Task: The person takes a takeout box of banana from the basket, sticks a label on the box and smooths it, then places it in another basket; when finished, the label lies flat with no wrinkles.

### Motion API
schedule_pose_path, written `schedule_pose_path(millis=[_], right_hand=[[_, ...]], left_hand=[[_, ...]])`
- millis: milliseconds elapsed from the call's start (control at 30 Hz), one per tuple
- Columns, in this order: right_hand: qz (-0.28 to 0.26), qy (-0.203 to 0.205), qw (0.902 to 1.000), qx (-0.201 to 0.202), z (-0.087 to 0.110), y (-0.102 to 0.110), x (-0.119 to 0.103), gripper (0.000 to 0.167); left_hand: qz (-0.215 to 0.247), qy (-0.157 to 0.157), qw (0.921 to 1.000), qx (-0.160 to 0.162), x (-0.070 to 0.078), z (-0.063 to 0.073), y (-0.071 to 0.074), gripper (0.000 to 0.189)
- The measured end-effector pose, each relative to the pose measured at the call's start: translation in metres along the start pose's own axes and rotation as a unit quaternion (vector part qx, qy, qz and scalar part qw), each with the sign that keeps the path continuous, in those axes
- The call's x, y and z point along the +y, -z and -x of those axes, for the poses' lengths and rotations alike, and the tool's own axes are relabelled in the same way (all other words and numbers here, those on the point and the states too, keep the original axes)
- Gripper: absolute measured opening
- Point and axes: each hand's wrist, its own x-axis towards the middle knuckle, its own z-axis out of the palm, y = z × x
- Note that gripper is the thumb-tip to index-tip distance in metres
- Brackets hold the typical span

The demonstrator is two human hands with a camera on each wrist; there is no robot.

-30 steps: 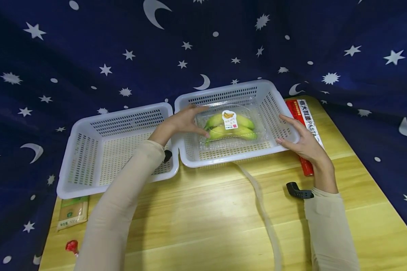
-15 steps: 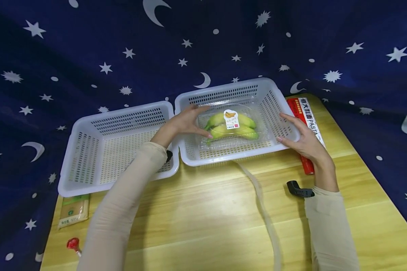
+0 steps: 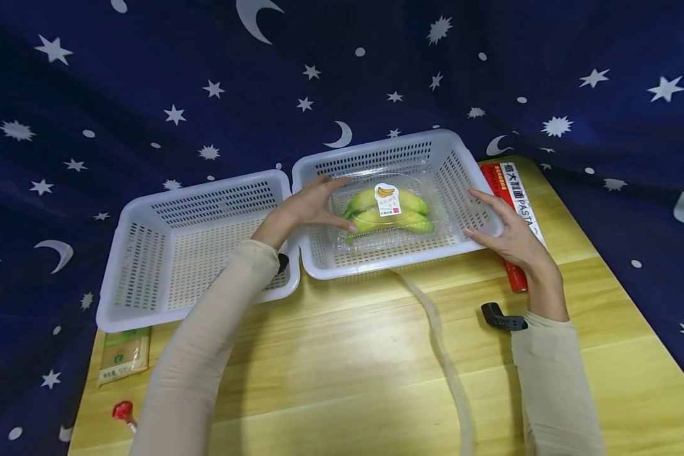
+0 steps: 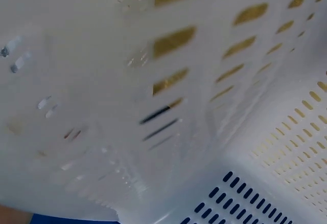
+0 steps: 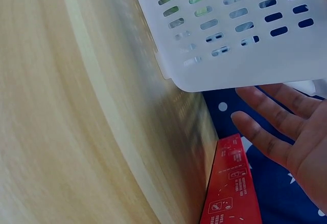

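My left hand (image 3: pixel 313 204) reaches over the left end of the right-hand white basket (image 3: pixel 376 269). Its thumb and index finger spread toward the near end of a clear plastic container (image 3: pixel 441 218); whether they touch it is unclear. Inside that container lie green-yellow bananas (image 3: pixel 370 218) under a label with a banana picture. At the basket's right end is my right hand (image 3: pixel 510 237), thumb and index finger reaching over the rim. In the right wrist view the other fingers (image 5: pixel 265 137) extend loosely outside the wall. The left wrist view shows mostly basket wall.
A second white basket (image 3: pixel 205 253) stands on the left. A red and white pasta box (image 3: pixel 507 190) lies at the right. A brown packet (image 3: pixel 126 361) and a red lollipop (image 3: pixel 122 410) lie front left. A pale strap (image 3: pixel 444 354) crosses the wooden table (image 3: pixel 348 380).
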Motion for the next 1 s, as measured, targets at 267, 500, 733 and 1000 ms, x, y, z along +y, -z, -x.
schedule_pose_path(millis=[267, 500, 733, 1000], right_hand=[[0.011, -0.006, 0.9999, -0.008, -0.003, -0.003, -0.004, 0.077], [0.02, -0.031, 0.9993, -0.009, 0.001, 0.0, -0.003, 0.076], [0.014, -0.033, 0.9992, -0.017, -0.001, -0.001, 0.002, 0.077], [0.018, -0.019, 0.9996, -0.007, 0.004, -0.001, -0.001, 0.073]], left_hand=[[0.012, 0.005, 0.9996, 0.024, -0.001, 0.016, 0.003, 0.111], [-0.004, -0.046, 0.9956, 0.082, 0.006, 0.055, 0.015, 0.092], [0.014, -0.101, 0.9825, 0.156, 0.001, 0.124, 0.016, 0.073], [-0.001, -0.079, 0.9727, 0.218, -0.004, 0.217, -0.009, 0.066]])
